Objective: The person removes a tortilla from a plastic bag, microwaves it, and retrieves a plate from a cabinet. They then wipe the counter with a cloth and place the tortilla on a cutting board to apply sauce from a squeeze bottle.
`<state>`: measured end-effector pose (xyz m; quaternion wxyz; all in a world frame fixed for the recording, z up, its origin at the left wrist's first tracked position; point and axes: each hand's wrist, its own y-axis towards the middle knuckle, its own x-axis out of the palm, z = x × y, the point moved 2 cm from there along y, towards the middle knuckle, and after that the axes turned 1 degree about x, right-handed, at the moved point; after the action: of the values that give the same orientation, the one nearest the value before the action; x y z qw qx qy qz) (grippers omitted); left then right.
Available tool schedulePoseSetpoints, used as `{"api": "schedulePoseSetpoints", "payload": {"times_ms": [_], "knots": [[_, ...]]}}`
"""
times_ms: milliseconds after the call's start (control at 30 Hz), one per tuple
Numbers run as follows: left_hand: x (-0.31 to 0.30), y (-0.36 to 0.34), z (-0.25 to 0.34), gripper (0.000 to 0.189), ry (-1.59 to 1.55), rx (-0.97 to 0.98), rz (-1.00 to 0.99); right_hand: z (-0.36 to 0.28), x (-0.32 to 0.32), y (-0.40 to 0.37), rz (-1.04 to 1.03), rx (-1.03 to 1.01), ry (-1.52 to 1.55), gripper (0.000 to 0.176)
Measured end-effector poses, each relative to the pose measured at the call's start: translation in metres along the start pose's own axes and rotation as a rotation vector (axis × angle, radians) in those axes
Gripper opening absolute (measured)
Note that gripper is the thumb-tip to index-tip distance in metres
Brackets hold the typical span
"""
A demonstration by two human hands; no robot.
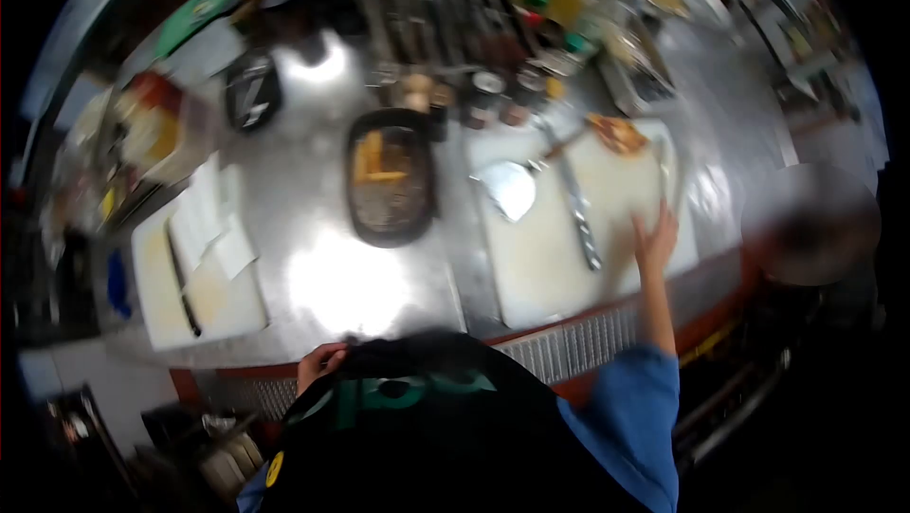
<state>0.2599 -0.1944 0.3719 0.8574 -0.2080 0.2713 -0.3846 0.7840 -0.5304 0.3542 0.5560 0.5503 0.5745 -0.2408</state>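
My right hand [656, 240] reaches over the right side of a large white cutting board [540, 290], its fingers apart and nothing in them. Just beyond the fingertips lies a thin pale utensil [664, 167], blurred. A long knife [576, 195] lies on the board left of the hand, and a spatula with a broad metal blade [512, 192] rests beside it. A browned, flat piece of food [618, 134] sits at the board's far edge. My left hand [320, 364] is at the counter's near edge by the black apron [427, 428], fingers curled; what they grip is hidden.
A dark oval dish [389, 229] with several yellow sticks of food stands mid-counter. Leftward, a second cutting board [242, 309] carries a knife [180, 281] and white paper [204, 214]. Jars [485, 96], bottles and utensils crowd the back. A round, blurred shape [810, 224] is at right.
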Motion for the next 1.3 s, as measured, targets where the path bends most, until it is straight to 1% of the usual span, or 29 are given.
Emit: {"api": "schedulePoseSetpoints", "payload": {"times_ms": [33, 67, 100, 133, 167, 233, 267, 300, 333, 367, 433, 567, 600, 633, 667, 700, 767, 800, 833, 933, 967, 1000, 1033, 1133, 1167, 1200, 1233, 1267, 1300], "knots": [[-0.001, -0.002, 0.001, 0.026, -0.018, -0.006, 0.079, -0.015, 0.01, -0.015, -0.048, -0.07, 0.11, 0.056], [-0.001, 0.0, -0.003, 0.026, 0.021, 0.044, 0.058, -0.036, 0.014, -0.033, -0.078, -0.164, 0.142, 0.05], [0.0, 0.001, -0.002, 0.026, 0.062, 0.088, 0.027, -0.064, 0.009, -0.051, -0.119, -0.199, 0.141, 0.046], [0.001, 0.0, 0.001, 0.026, 0.04, 0.08, 0.082, -0.085, 0.002, -0.063, -0.176, -0.218, 0.158, 0.042], [0.002, 0.001, 0.004, 0.026, 0.043, 0.054, 0.065, -0.097, -0.003, -0.071, -0.233, -0.23, 0.165, 0.039], [0.002, -0.002, 0.001, 0.026, 0.032, 0.022, 0.064, -0.101, -0.005, -0.077, -0.235, -0.084, 0.239, 0.035], [0.002, 0.0, -0.002, 0.026, 0.059, 0.019, 0.06, -0.104, -0.009, -0.075, -0.214, -0.095, 0.235, 0.034], [0.002, 0.002, -0.006, 0.025, 0.088, 0.016, 0.049, -0.103, -0.013, -0.076, -0.193, -0.101, 0.226, 0.034], [0.001, 0.004, -0.011, 0.025, 0.077, 0.009, 0.059, -0.078, -0.003, -0.074, -0.096, -0.171, 0.126, 0.034], [0.0, 0.008, -0.018, 0.025, 0.054, 0.033, 0.054, -0.059, 0.007, -0.07, -0.098, -0.188, 0.129, 0.034], [-0.003, 0.008, -0.021, 0.024, 0.019, 0.043, 0.063, -0.033, 0.019, -0.065, -0.085, -0.124, -0.016, 0.034], [-0.015, 0.015, -0.011, 0.026, 0.074, 0.058, -0.053, -0.036, 0.02, -0.053, -0.091, -0.056, 0.028, 0.035], [-0.018, 0.016, -0.029, 0.026, -0.02, 0.085, -0.032, -0.018, 0.036, -0.051, 0.006, -0.195, 0.073, 0.034], [-0.017, 0.028, -0.04, 0.027, -0.102, 0.128, -0.062, -0.029, 0.034, -0.052, 0.091, -0.218, 0.001, 0.031], [-0.019, 0.03, -0.034, 0.026, -0.166, 0.097, -0.059, -0.036, 0.024, -0.048, -0.117, -0.068, 0.022, 0.032], [-0.03, 0.053, -0.066, 0.026, 0.035, -0.01, -0.193, -0.045, 0.014, -0.056, -0.091, -0.03, 0.016, 0.038], [-0.039, 0.082, -0.059, 0.025, 0.078, -0.005, -0.312, -0.056, -0.009, -0.068, -0.04, 0.046, 0.007, 0.053], [-0.039, 0.096, -0.059, 0.025, 0.082, -0.009, -0.357, -0.056, -0.016, -0.083, -0.022, 0.08, 0.001, 0.054], [-0.043, 0.109, -0.061, 0.025, 0.09, -0.018, -0.393, -0.089, -0.058, -0.093, -0.061, 0.155, 0.067, 0.052], [-0.047, 0.148, -0.082, 0.024, 0.043, -0.038, -0.482, -0.101, -0.091, -0.174, -0.042, 0.164, 0.07, 0.052], [-0.046, 0.163, -0.088, 0.024, 0.025, -0.022, -0.518, -0.096, -0.092, -0.214, 0.109, 0.105, 0.095, 0.049], [-0.037, 0.152, -0.053, 0.024, 0.133, 0.011, -0.572, -0.105, -0.111, -0.252, 0.065, 0.26, 0.115, 0.046], [-0.02, 0.132, -0.014, 0.025, 0.246, 0.046, -0.626, -0.103, -0.114, -0.3, 0.074, 0.342, 0.093, 0.044], [0.021, 0.08, 0.065, 0.028, 0.552, 0.213, -0.703, -0.102, -0.12, -0.453, -0.254, 0.763, -0.013, 0.04], [0.034, 0.069, 0.076, 0.03, 0.58, 0.26, -0.724, -0.101, -0.118, -0.499, -0.511, 0.951, -0.035, 0.038], [0.044, 0.078, 0.066, 0.022, 0.473, 0.317, -0.737, -0.103, -0.121, -0.54, -0.67, 1.124, -0.017, 0.037], [0.059, 0.093, 0.048, 0.017, 0.356, 0.363, -0.73, -0.117, -0.142, -0.555, -0.853, 1.173, 0.0, 0.039], [0.082, 0.089, 0.038, 0.016, 0.161, 0.311, -0.854, -0.114, -0.141, -0.596, -0.896, 1.164, 0.029, 0.045], [0.1, 0.078, 0.042, 0.016, 0.148, 0.304, -0.932, -0.105, -0.124, -0.656, -0.716, 1.028, -0.017, 0.049]]}}
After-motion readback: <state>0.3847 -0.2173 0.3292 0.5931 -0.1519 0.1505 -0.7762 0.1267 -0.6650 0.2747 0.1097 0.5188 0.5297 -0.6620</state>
